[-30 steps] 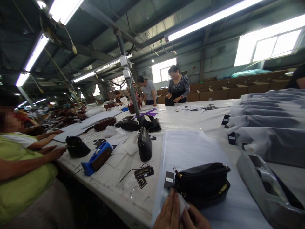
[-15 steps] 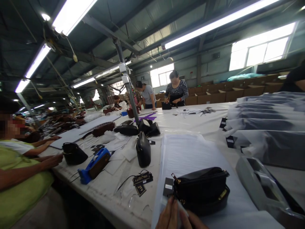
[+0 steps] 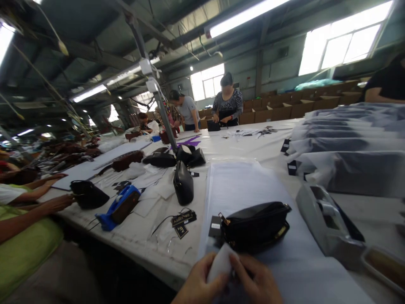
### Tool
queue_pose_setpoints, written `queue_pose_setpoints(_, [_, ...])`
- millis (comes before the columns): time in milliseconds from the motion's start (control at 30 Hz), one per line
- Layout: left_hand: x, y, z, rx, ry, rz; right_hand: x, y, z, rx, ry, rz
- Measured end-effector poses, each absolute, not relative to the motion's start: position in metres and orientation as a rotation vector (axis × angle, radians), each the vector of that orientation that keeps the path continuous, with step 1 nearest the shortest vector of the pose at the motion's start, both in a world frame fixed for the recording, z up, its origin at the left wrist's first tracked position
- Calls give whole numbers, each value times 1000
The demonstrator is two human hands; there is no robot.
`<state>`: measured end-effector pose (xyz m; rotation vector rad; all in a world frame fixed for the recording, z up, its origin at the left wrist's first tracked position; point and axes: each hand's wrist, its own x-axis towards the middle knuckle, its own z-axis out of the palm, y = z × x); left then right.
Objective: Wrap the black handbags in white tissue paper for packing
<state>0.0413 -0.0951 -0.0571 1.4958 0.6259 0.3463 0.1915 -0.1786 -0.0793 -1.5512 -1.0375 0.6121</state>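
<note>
My left hand (image 3: 200, 279) and my right hand (image 3: 257, 279) are closed close together at the bottom of the view. Between their fingers is a small folded piece of white wrapping paper (image 3: 221, 262); anything inside it is hidden. Just beyond my fingers lies a black handbag (image 3: 255, 230) with a gold zip pull and a gold plate. A dark hang tag (image 3: 215, 226) with a white label rests at its left end. Beneath the bag spreads a stack of thin white sheets (image 3: 240, 181).
A grey tape dispenser (image 3: 325, 219) stands to the right, before a row of wrapped bags (image 3: 354, 171). Left are loose tags (image 3: 184, 217), a black bag (image 3: 183, 185) and a blue tape dispenser (image 3: 118, 207). A co-worker's hand (image 3: 58, 204) touches another black bag (image 3: 88, 194).
My hands have come further into view, with the white paper now showing plainly between them. The camera has tilted down and turned a little, so the scene sits higher and further left.
</note>
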Motion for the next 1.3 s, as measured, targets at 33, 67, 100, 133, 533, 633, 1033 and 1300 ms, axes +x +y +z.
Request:
queue_pose_setpoints(33, [43,-99,-53,1489,653,365,194,-180,-74,-1562,-1077,604])
queue_pose_setpoints(67, [45,-102,-50,1482,683,392,196,-181,-69,-1574,-1113,601])
queue_pose_setpoints(100, [46,-105,-48,1469,712,419,199,-180,-64,-1588,-1137,608])
queue_pose_setpoints(133, [48,-108,-47,1449,731,438,200,-180,-61,-1597,-1151,633])
queue_pose_setpoints(533, [54,-109,-58,1460,856,480,282,-244,-28,-1872,-1071,-21])
queue_pose_setpoints(633, [55,-107,-63,1470,863,507,343,-266,-29,-2033,-861,-391])
queue_pose_setpoints(1033, [56,-103,-78,1489,871,517,425,-261,-74,-2047,-416,95])
queue_pose_setpoints(1300, [56,-104,-73,1502,882,484,373,-278,-53,-1679,-253,-8])
